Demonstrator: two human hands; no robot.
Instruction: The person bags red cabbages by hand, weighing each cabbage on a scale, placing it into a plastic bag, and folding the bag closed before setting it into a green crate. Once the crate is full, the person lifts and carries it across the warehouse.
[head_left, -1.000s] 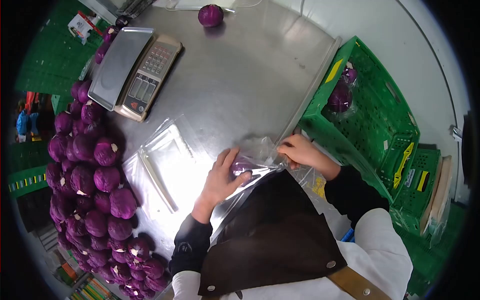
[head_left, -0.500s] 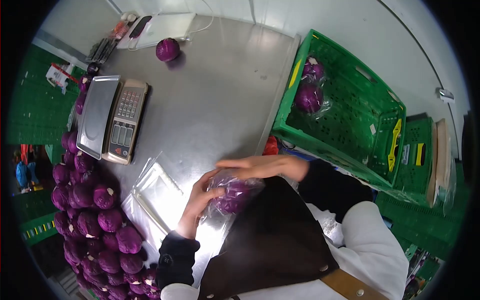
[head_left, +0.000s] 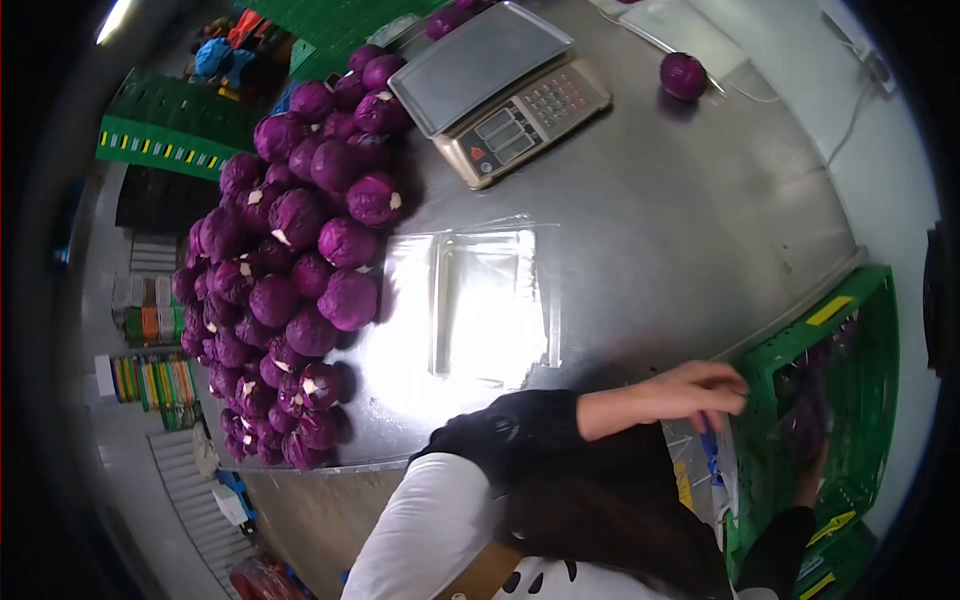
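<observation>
My left hand [head_left: 702,391] is over the table's right edge, near the green crate, its fingers loosely bent and apart with nothing between them. Inside the crate [head_left: 752,400] my right hand [head_left: 814,468] is against a plastic-wrapped purple cabbage [head_left: 803,424], which is dim and blurred. More purple cabbage shows behind it in the crate. Clear plastic bags [head_left: 485,300] lie flat on the metal table [head_left: 640,250]. To their left is a large pile of bare purple cabbages [head_left: 296,218].
A scale [head_left: 500,80] stands at the table's far side, beside the pile. One loose cabbage [head_left: 683,76] sits at the back right, near a white board [head_left: 690,35]. Green crates [head_left: 165,120] are at the far left.
The view has turned left. The wrapped cabbage, held between both hands over the table before, is now in the crate at my right hand. My left hand has come off it.
</observation>
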